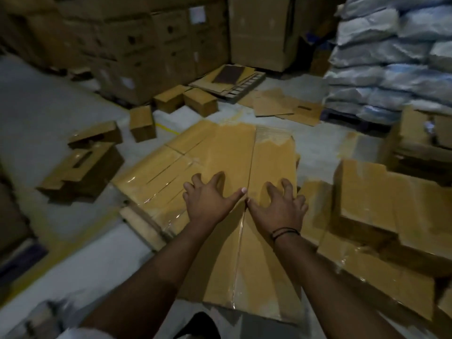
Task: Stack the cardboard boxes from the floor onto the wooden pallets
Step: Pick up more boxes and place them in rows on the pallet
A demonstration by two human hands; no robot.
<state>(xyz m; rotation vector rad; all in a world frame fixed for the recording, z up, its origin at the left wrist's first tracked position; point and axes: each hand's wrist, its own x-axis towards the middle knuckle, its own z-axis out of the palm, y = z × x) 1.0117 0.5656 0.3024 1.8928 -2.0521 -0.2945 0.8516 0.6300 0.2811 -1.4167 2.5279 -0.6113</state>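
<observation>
As my left grip and right grip pressed spread-fingered, holding nothing, on the box at frame centre, it lay flattened over what looked a pallet. I judged it light, floppy, tape-slick; best taken by opposite side edges.

We enter two arms, one person. Left hand: the forearm is bare along its whole visible length, up to a pale, whitish sleeve whose edge shows blurred at the bottom of the view; we cannot tell its fabric or cut. Right hand: forearm bare as far as the frame's edge. On the right wrist we count one thin dark cord bracelet, seemingly in two strands, snug to the skin. Left thumbnail cut short. Between the arms we note a dark rounded shape, garment or shoe, too blurred to name
</observation>
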